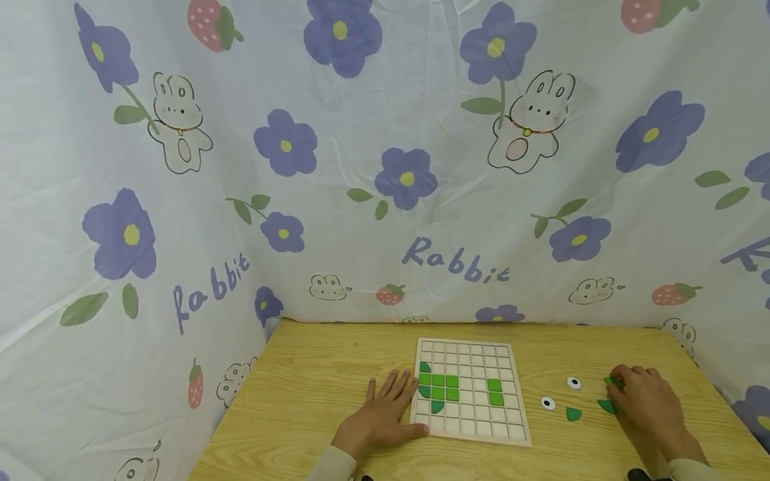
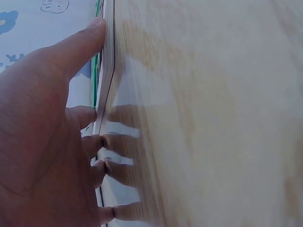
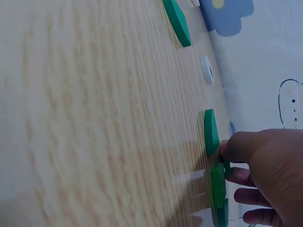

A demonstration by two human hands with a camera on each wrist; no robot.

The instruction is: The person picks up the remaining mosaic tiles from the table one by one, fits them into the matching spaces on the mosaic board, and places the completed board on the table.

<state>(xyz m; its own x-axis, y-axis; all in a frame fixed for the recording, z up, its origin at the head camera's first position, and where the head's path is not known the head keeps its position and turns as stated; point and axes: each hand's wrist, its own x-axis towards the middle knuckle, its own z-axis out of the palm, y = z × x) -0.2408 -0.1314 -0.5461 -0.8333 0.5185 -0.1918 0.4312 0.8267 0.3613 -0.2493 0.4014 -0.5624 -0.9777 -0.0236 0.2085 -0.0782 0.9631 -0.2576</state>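
Note:
A square wooden grid board lies on the table, with light green square tiles and dark green quarter-round tiles in some cells. My left hand is spread flat at its left side, thumb on the near left corner and fingertips by the left edge. In the left wrist view the thumb and fingers lie along the board's edge. At the right, my right hand pinches a green puzzle piece between thumb and forefinger, partly hidden by them. Other green pieces lie on the table close to the fingertips.
Between the board and my right hand lie two round eye pieces and a green quarter-round piece. The wooden table meets a white curtain with flower and rabbit prints at the back and left.

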